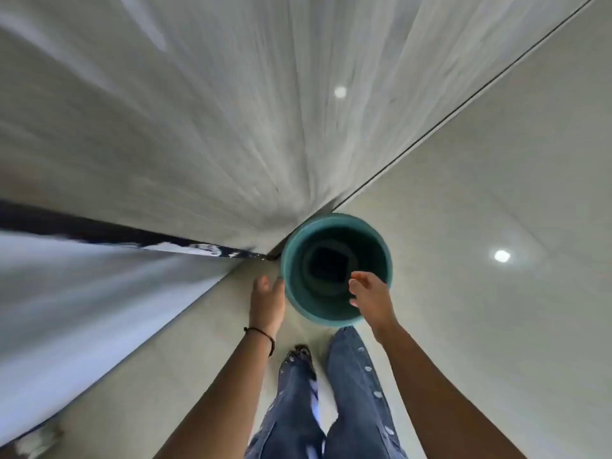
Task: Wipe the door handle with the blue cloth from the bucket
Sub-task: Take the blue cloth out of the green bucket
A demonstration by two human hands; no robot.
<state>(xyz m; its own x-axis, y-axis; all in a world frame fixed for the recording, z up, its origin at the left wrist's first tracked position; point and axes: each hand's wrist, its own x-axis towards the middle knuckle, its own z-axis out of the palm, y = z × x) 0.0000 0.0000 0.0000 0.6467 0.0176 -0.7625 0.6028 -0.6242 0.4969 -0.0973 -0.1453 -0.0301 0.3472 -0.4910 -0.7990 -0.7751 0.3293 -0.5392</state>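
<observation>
While bucket (336, 223) stands, dark cloth (331, 262) inside

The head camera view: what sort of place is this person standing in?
Probably an indoor hallway or room by a doorway. Glossy pale floor tiles mirror ceiling lights, a grey wood-grain panel, perhaps a door, rises alongside, and a teal bucket stands at its foot.

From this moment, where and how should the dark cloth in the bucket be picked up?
Pinch the cloth near its middle, coming straight down through the open top of the bucket. It lies flat at the bottom, walled all round. The right hand over the rim is nearest.
</observation>
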